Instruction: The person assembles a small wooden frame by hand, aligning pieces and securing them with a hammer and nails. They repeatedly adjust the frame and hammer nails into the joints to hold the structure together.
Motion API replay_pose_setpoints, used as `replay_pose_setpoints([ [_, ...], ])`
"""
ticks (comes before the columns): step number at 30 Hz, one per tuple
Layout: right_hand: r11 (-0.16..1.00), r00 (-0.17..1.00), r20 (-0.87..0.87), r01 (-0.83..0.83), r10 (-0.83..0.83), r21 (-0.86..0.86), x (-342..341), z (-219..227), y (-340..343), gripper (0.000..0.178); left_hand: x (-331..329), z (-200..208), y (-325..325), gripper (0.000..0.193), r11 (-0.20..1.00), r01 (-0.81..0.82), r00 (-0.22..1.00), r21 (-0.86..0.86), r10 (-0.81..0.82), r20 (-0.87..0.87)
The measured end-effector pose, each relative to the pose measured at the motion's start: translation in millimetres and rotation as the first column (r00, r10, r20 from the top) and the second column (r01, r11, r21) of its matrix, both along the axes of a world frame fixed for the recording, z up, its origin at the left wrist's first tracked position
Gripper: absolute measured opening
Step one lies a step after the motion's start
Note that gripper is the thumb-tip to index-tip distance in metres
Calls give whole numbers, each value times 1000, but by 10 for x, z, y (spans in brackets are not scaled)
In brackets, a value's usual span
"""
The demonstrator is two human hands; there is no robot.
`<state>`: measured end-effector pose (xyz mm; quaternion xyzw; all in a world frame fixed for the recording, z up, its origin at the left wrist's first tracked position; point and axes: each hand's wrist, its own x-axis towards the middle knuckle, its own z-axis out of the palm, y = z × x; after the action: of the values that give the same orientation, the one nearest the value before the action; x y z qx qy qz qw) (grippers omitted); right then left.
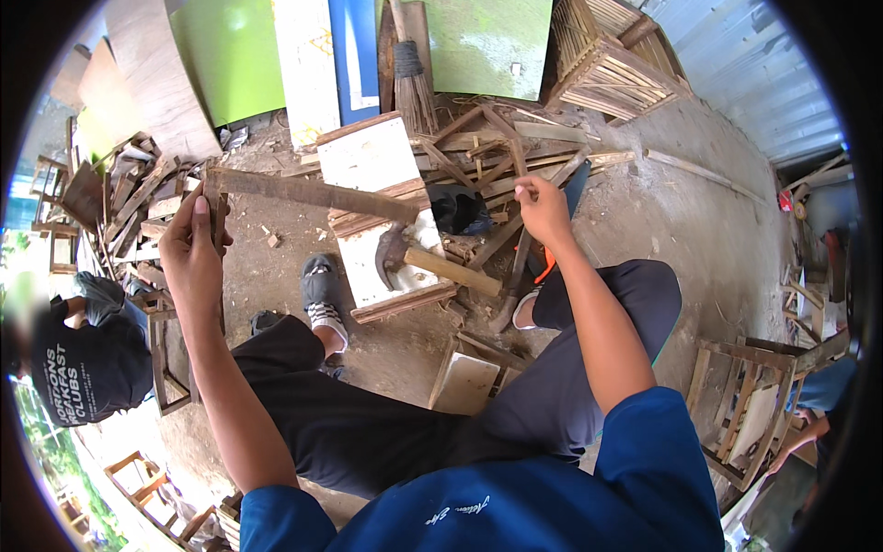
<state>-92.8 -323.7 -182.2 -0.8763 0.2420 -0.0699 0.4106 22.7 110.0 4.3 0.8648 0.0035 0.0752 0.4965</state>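
My left hand (195,235) is closed around the end of a wooden frame piece (313,193), where a long strip meets a shorter one at a corner. The long strip reaches rightward above a white wooden box or bench (368,161) between my feet. On that white surface rests a hammer-like tool (451,270), with a dark curved head and a pale wooden handle. My right hand (544,213) is raised beyond my right knee, thumb and fingers pinched together. Whatever lies in that pinch is too small to make out.
Scrap wood (138,198) is heaped at the left, with more loose sticks (487,152) ahead. A broom (411,87) leans against painted boards. Slatted wooden furniture (612,69) stands far right. One person (92,359) sits at the left; another person's arm (798,440) shows at the right.
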Motion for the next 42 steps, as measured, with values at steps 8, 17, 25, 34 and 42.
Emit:
replay_pose_setpoints([
  [8,998,817,-576,-6,-30,-61,-515,-1036,-445,15,83,-95,-347,33,961,190,979,199,-200,31],
  [17,992,951,-305,-19,55,121,-396,-1607,-176,20,306,-91,-743,30,955,227,970,190,-239,40],
  [25,957,987,-88,-107,135,271,554,-1689,300,21,513,-61,-1076,29,925,280,957,258,-290,0],
  [34,982,919,-347,-182,186,45,658,-2786,357,15,535,-26,-1362,48,789,537,841,298,-526,-124],
  [42,924,998,-51,44,-26,381,461,-3662,453,22,654,49,-1370,56,754,604,796,258,-588,-145],
])
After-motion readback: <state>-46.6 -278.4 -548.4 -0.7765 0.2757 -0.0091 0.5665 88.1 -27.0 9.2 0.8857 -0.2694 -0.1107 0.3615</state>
